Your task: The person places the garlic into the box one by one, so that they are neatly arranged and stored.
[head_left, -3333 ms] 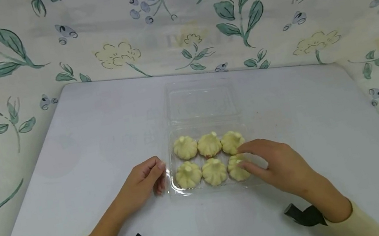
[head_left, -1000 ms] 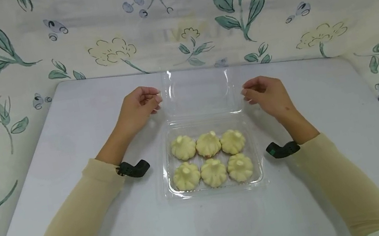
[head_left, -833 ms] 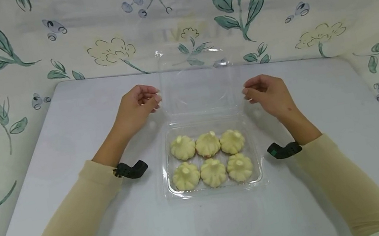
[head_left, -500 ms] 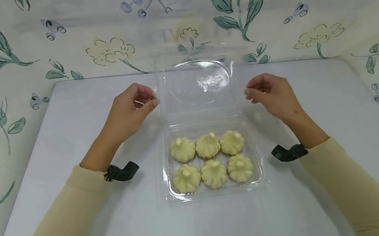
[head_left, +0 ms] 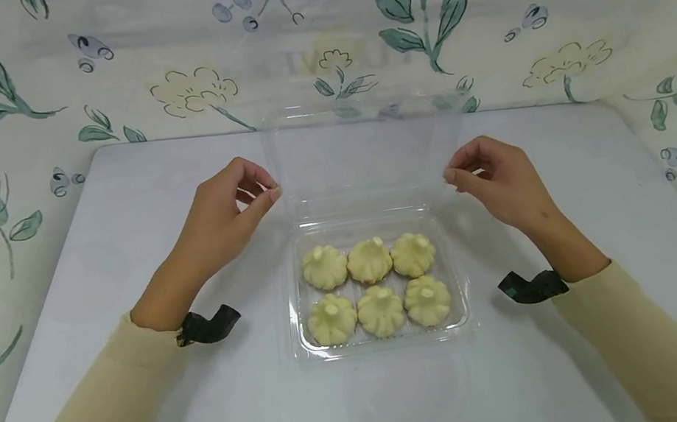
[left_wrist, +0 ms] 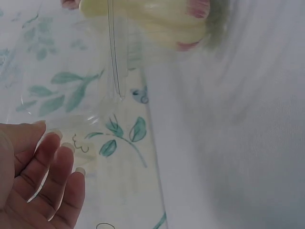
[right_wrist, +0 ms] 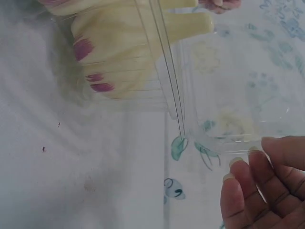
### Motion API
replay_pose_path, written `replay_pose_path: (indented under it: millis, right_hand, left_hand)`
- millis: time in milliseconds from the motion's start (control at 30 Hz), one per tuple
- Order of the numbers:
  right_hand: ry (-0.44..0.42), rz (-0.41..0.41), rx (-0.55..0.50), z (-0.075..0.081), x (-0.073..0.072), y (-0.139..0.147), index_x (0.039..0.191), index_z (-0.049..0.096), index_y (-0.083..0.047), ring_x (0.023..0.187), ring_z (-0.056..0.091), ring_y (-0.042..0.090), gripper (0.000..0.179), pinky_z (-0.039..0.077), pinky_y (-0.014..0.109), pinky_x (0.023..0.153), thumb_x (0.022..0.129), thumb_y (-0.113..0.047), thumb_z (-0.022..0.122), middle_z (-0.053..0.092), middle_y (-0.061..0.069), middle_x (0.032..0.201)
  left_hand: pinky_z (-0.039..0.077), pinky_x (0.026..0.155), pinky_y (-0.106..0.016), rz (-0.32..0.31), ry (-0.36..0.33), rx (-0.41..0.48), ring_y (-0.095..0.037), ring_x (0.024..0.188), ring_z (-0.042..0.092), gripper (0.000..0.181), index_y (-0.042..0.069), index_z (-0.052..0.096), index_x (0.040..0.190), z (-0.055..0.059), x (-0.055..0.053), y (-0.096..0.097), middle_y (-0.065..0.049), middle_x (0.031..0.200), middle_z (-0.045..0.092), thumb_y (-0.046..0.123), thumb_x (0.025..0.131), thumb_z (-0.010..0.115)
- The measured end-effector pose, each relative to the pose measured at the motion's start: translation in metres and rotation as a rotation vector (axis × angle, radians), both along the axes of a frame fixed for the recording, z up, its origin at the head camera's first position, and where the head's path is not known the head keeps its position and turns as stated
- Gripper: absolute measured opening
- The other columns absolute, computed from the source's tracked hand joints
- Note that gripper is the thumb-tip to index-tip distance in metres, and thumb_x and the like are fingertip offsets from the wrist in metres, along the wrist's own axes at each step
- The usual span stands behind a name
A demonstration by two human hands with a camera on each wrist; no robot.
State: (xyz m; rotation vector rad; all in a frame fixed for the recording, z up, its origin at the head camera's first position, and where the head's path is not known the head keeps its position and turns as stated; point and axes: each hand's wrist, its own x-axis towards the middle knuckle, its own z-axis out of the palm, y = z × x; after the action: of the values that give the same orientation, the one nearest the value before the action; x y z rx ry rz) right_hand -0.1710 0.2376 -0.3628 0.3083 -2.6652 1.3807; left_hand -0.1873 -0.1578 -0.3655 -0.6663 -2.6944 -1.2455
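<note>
A clear plastic clamshell box lies on the table with several pale yellow garlic bulbs in two rows. Its hinged lid stands raised at the back, overlapping the patterned cloth in the head view. My left hand pinches the lid's left edge between thumb and fingertips. On the opposite edge, my right hand pinches likewise, thumb and index finger meeting at the rim. Up close in the right wrist view, a garlic bulb shows purple streaks through the clear wall.
The white table carries the box near its middle. Behind it and at both sides hangs cloth printed with leaves and flowers. Black straps sit at both wrists, over beige sleeves.
Both hands have left the tray's sides, the right hand leaving a bulb, and have taken hold of the lid. The lid has risen from lying back and swung up toward me. The bulbs stay put.
</note>
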Motion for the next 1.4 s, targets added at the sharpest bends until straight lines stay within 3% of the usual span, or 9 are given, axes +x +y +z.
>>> replay_pose_path:
  millis: [200,567,800,933,1033,1100,1267,1400]
  right_hand:
    - [0.019,-0.012,0.038,0.002,0.011,0.002,0.106,0.067,-0.002,0.089,0.066,0.009,0.012,0.054,0.017,0.078,0.101,-0.012,0.071,0.070,0.005,0.102]
    - [0.148,0.028,0.127,-0.003,0.031,0.004,0.105,0.071,-0.006,0.092,0.063,0.004,0.007,0.052,0.012,0.080,0.098,-0.005,0.073,0.072,0.003,0.101]
    - [0.234,0.030,0.160,-0.009,0.042,0.003,0.108,0.072,-0.005,0.095,0.067,0.012,0.015,0.050,0.009,0.085,0.095,-0.003,0.077,0.075,0.006,0.105]
    - [0.261,0.014,0.201,-0.012,0.049,0.005,0.108,0.072,-0.006,0.093,0.071,0.020,0.017,0.050,0.007,0.074,0.093,-0.001,0.079,0.077,0.006,0.104]
    - [0.273,0.012,0.223,-0.015,0.054,0.006,0.109,0.072,-0.005,0.092,0.074,0.028,0.022,0.049,0.006,0.066,0.090,0.002,0.080,0.077,0.009,0.107]
    - [0.280,0.025,0.229,-0.017,0.058,0.006,0.111,0.072,-0.003,0.092,0.075,0.031,0.024,0.049,0.005,0.069,0.089,0.003,0.081,0.076,0.011,0.109]
    - [0.304,0.062,0.244,-0.021,0.065,0.006,0.116,0.072,-0.002,0.092,0.073,0.029,0.035,0.045,0.001,0.078,0.085,0.010,0.081,0.075,0.011,0.113]
    - [0.318,0.102,0.241,-0.025,0.072,0.007,0.120,0.070,-0.003,0.097,0.071,0.026,0.047,0.052,0.007,0.072,0.081,0.022,0.077,0.073,0.010,0.117]
  left_hand:
    - [0.052,0.075,-0.040,-0.022,0.060,-0.059,-0.020,0.090,0.066,0.014,0.006,0.061,0.110,0.006,0.010,0.000,-0.003,0.102,0.071,0.014,0.103,0.070]
    - [0.053,0.081,-0.041,-0.009,0.186,-0.126,-0.022,0.093,0.064,0.009,0.011,0.071,0.102,0.001,0.027,-0.005,0.001,0.095,0.070,0.013,0.097,0.078]
    - [0.054,0.072,-0.037,-0.008,0.238,-0.190,-0.018,0.088,0.065,0.011,0.012,0.073,0.103,0.000,0.039,-0.005,0.000,0.092,0.070,0.013,0.094,0.080]
    - [0.054,0.068,-0.036,-0.016,0.288,-0.226,-0.021,0.089,0.065,0.018,0.008,0.074,0.108,-0.003,0.046,-0.006,-0.004,0.095,0.072,0.009,0.092,0.082]
    - [0.057,0.072,-0.040,-0.037,0.325,-0.237,-0.024,0.095,0.064,0.023,0.007,0.073,0.110,-0.006,0.049,-0.007,-0.005,0.103,0.074,0.003,0.089,0.082]
    - [0.058,0.077,-0.042,-0.050,0.346,-0.235,-0.025,0.099,0.064,0.025,0.008,0.073,0.111,-0.008,0.052,-0.008,-0.005,0.108,0.075,0.000,0.089,0.082]
    - [0.059,0.080,-0.044,-0.061,0.363,-0.231,-0.025,0.103,0.064,0.026,0.009,0.073,0.113,-0.013,0.059,-0.008,-0.004,0.112,0.074,0.001,0.089,0.082]
    - [0.059,0.080,-0.043,-0.074,0.365,-0.233,-0.024,0.104,0.064,0.028,0.011,0.072,0.114,-0.018,0.064,-0.008,-0.002,0.113,0.074,0.000,0.090,0.081]
